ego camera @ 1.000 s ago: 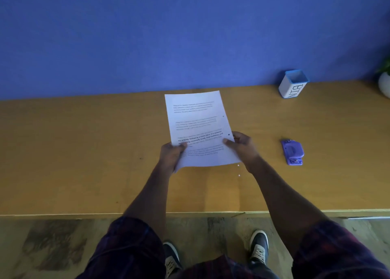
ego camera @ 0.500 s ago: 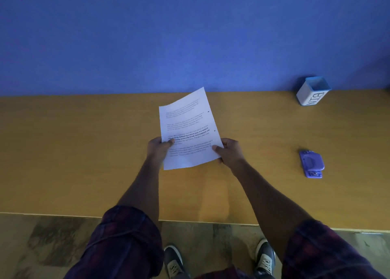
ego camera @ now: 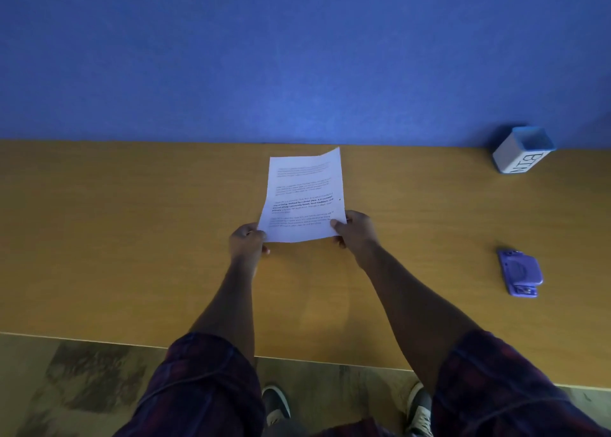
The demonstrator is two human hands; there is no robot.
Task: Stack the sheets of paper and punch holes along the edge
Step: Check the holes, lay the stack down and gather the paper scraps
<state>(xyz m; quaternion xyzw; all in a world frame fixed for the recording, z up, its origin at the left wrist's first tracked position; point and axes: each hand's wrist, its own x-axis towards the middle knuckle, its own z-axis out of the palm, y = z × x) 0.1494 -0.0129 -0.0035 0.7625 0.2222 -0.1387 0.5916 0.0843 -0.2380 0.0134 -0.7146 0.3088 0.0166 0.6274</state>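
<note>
Fingers (ego camera: 338, 224) both hands grip paper stack (ego camera: 303, 197) | 1 punch (ego camera: 520, 273) | 1 bin (ego camera: 520, 150)

You are standing at a wooden table (ego camera: 115, 238) that is running along a blue wall (ego camera: 264, 56). A small white cup (ego camera: 520, 150) with a blue inside is sitting at the far right, against the wall — "BIN" is showing on its side. Your shoes (ego camera: 276, 403) are resting on a mottled floor (ego camera: 82, 377) — just under the table's near edge.
</note>
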